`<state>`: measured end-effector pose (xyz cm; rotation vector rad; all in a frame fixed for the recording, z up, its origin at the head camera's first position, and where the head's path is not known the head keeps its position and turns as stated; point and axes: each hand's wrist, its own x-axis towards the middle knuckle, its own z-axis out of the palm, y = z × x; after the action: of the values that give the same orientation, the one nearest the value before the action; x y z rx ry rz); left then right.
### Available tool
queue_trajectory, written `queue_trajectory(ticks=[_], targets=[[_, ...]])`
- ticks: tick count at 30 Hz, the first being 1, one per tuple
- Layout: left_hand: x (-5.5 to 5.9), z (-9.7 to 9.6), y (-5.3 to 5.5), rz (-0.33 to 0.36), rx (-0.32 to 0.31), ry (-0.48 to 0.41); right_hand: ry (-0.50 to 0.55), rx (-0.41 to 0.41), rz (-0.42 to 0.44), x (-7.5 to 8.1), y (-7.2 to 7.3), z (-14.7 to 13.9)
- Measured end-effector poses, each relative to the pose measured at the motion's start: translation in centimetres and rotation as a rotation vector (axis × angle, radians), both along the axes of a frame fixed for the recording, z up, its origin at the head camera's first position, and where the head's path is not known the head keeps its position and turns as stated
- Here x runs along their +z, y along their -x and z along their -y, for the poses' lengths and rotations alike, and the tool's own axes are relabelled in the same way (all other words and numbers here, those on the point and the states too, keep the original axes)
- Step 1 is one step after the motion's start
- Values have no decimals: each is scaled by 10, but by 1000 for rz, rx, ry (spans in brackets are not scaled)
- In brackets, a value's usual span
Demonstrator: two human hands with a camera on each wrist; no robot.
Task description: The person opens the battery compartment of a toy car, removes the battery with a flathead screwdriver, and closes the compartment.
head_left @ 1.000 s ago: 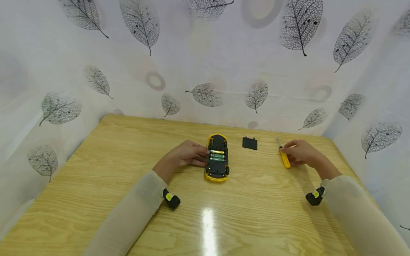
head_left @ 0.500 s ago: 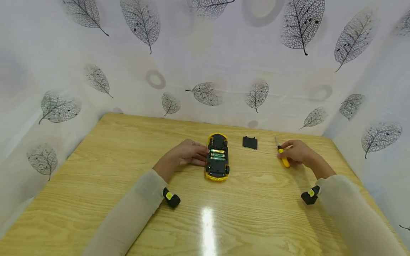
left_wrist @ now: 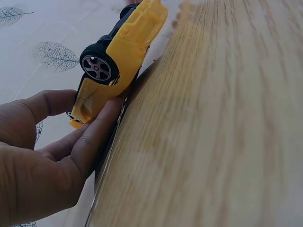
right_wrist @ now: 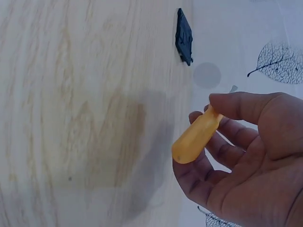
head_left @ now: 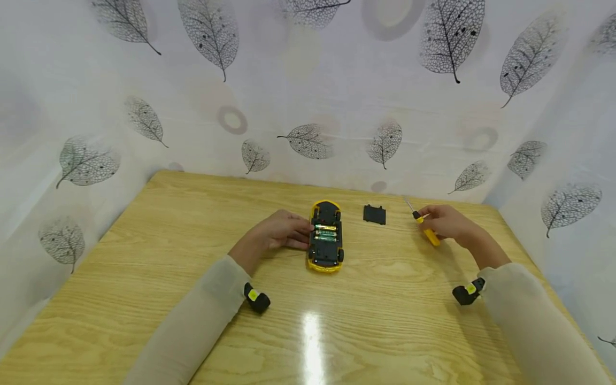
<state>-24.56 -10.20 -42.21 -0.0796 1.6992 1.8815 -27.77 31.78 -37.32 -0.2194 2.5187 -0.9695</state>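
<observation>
A yellow toy car lies wheels up on the wooden table, its underside facing the head camera. Several batteries sit side by side in its uncovered compartment. My left hand holds the car by its left side, the thumb on the upper edge and fingers low along the yellow body in the left wrist view. To the right, my right hand grips a screwdriver with a yellow handle between thumb and fingers. Its metal shaft points to the far left, away from me.
A black battery cover lies flat between the car and the screwdriver, near the table's back edge. Leaf-patterned white cloth hangs behind and along the sides of the wooden table.
The right hand has shifted slightly, and the screwdriver has turned so that its tip swings to the left. The left hand and the toy car stay in place.
</observation>
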Motion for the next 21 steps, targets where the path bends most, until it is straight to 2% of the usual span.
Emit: queue_trajectory(ticks=[12,17,21], targets=[[-2,1,0,-2,-1,-5,35,124,-179,5,-2,32],[-1,0,-1,-6,5,-4,23,145,-220,6,-5,49],[1,-1,-1,-2,11,-1,-9,188,-332,3,-9,61]])
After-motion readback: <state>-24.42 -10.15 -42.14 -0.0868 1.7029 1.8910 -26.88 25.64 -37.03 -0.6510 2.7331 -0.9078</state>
